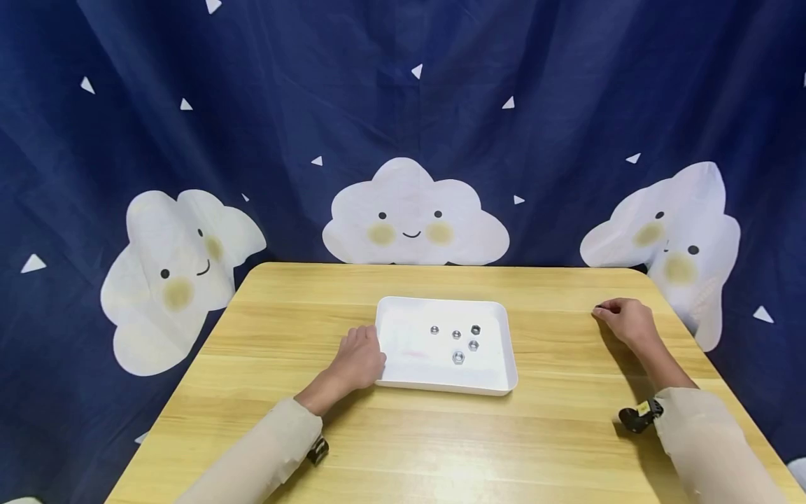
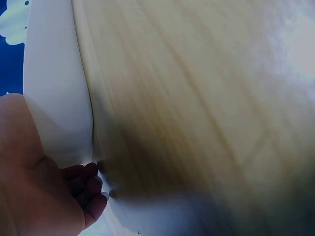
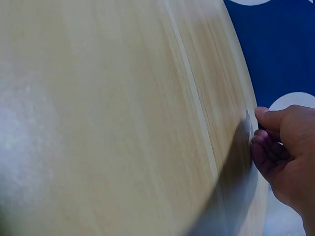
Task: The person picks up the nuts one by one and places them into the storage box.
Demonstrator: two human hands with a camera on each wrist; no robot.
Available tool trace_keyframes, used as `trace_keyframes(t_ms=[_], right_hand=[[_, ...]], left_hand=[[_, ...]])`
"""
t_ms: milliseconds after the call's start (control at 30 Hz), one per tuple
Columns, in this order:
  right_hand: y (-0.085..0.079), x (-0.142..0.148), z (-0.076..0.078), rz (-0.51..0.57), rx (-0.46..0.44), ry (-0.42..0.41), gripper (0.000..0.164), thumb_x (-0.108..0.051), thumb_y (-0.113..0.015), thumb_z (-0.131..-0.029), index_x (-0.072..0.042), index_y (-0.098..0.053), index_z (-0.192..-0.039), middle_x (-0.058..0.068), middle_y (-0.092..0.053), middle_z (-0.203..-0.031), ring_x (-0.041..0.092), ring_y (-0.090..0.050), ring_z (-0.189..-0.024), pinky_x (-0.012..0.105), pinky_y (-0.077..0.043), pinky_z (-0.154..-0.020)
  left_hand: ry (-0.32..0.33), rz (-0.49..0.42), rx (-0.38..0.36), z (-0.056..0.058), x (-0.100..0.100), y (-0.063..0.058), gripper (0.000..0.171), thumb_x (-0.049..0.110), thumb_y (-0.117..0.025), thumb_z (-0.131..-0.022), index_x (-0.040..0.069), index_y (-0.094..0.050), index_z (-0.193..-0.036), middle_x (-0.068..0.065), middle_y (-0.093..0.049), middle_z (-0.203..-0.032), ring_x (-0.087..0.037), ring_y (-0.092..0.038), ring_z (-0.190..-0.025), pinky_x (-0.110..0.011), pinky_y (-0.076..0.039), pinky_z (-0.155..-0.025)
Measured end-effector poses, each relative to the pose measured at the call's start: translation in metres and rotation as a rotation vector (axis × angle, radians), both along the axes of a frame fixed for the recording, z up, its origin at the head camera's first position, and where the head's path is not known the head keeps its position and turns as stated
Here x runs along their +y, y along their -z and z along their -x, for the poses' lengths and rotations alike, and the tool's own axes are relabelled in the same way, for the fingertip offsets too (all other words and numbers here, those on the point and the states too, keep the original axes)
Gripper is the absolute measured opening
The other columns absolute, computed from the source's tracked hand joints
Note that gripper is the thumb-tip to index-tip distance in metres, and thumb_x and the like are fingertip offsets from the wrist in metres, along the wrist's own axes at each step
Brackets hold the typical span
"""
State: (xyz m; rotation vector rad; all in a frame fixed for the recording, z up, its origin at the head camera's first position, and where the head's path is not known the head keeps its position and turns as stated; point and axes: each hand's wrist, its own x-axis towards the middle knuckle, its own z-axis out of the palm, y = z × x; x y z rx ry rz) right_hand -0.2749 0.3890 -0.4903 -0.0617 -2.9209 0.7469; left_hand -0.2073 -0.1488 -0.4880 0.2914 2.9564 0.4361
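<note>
A shallow white tray (image 1: pixel 415 378) lies on the table, with several metal hex nuts (image 1: pixel 458 358) scattered over its right half; one nut (image 1: pixel 476 329) looks darker. At the tray's left side my left hand (image 1: pixel 357 358) grips the rim, thumb at the near corner. The left wrist view shows its curled fingers (image 2: pixel 93 189) against the tray's outer wall (image 2: pixel 56 83). Well to the right of the tray, my right hand (image 1: pixel 630 323) pinches a small dark thing (image 1: pixel 606 309) between thumb and fingertips, low over the tabletop. Most of that thing is hidden by the fingers.
The wooden table (image 1: pixel 554 448) has rounded far corners. Behind it hangs a dark blue curtain (image 1: pixel 283 84) printed with white clouds and triangles, reaching the far edge. A dark wrist device (image 1: pixel 639 418) sits at the right sleeve, another (image 1: pixel 317 450) at the left.
</note>
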Motion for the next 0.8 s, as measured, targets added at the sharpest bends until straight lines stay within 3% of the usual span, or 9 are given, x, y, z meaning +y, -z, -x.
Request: trace_keyframes(t_ms=[233, 467, 800], right_hand=[[-0.004, -0.008, -0.002, -0.005, 0.028, -0.041, 0.031, -0.023, -0.068, -0.099, 0.008, -0.072, -0.105, 0.028, -0.072, -0.099, 0.026, -0.061, -0.078, 0.030, -0.043, -0.064], [-0.014, -0.023, -0.002, 0.023, 0.005, -0.103, 0.031, -0.022, -0.068, -0.100, 0.006, -0.073, -0.110, 0.026, -0.075, -0.102, 0.019, -0.064, -0.079, 0.028, -0.047, -0.065], [-0.025, -0.043, -0.003, 0.042, -0.018, -0.166, 0.033, -0.022, -0.066, -0.101, 0.006, -0.071, -0.118, 0.028, -0.073, -0.113, 0.039, -0.070, -0.097, 0.032, -0.052, -0.072]], left_hand=[[-0.009, 0.000, -0.022, 0.002, 0.002, 0.000, 0.034, 0.023, -0.055, -0.098, -0.003, -0.047, -0.119, -0.012, -0.047, -0.103, -0.030, -0.041, -0.098, -0.041, -0.036, -0.088], [-0.007, -0.006, -0.003, 0.001, 0.001, 0.002, 0.030, 0.022, -0.056, -0.098, -0.001, -0.047, -0.115, -0.010, -0.046, -0.101, -0.029, -0.039, -0.097, -0.041, -0.035, -0.086], [-0.006, 0.002, -0.008, 0.000, 0.001, 0.000, 0.031, 0.022, -0.056, -0.098, -0.002, -0.047, -0.116, -0.011, -0.046, -0.102, -0.029, -0.039, -0.096, -0.040, -0.035, -0.086]])
